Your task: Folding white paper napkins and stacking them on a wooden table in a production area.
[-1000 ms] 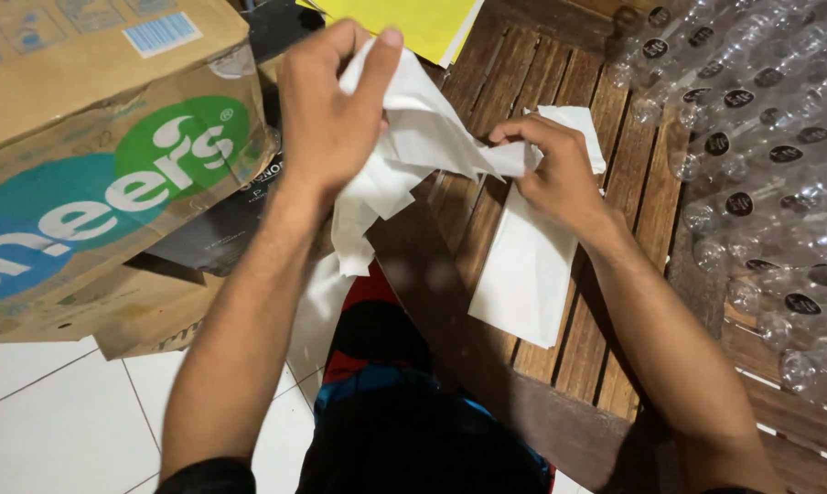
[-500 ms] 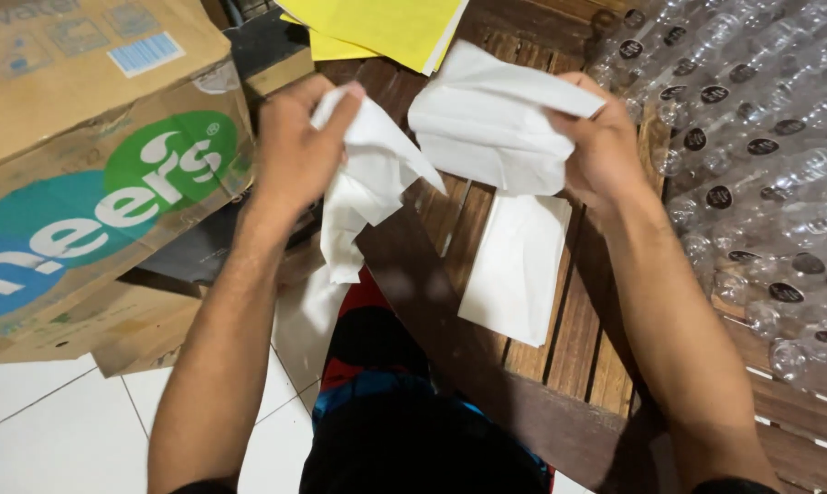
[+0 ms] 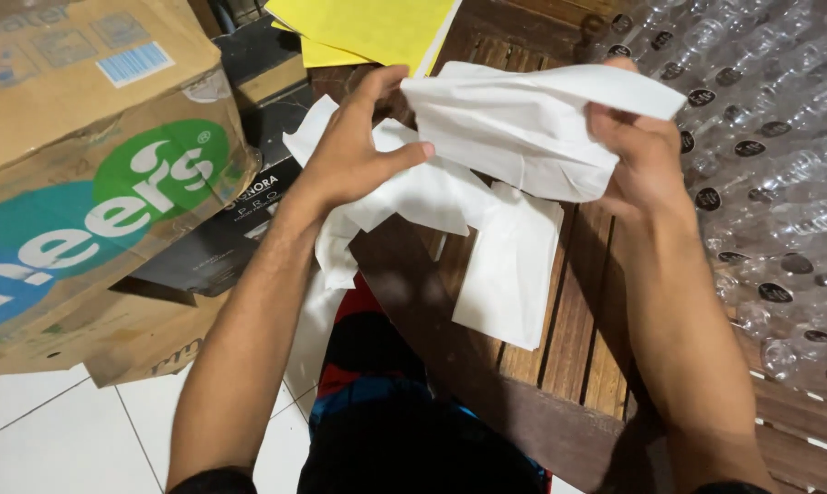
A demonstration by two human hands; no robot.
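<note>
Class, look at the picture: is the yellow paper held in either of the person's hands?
No. The yellow paper lies on the wooden table, while the left hand and right hand grip white paper.

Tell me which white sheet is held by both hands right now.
The upper white sheet, stretched between the left hand and right hand. The crumpled sheet hangs under the left hand only; the flat folded sheet lies on the wooden table.

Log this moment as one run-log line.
left hand: holds crumpled white paper | right hand: grips white sheet | both raised over wooden table | cardboard box at left
</note>
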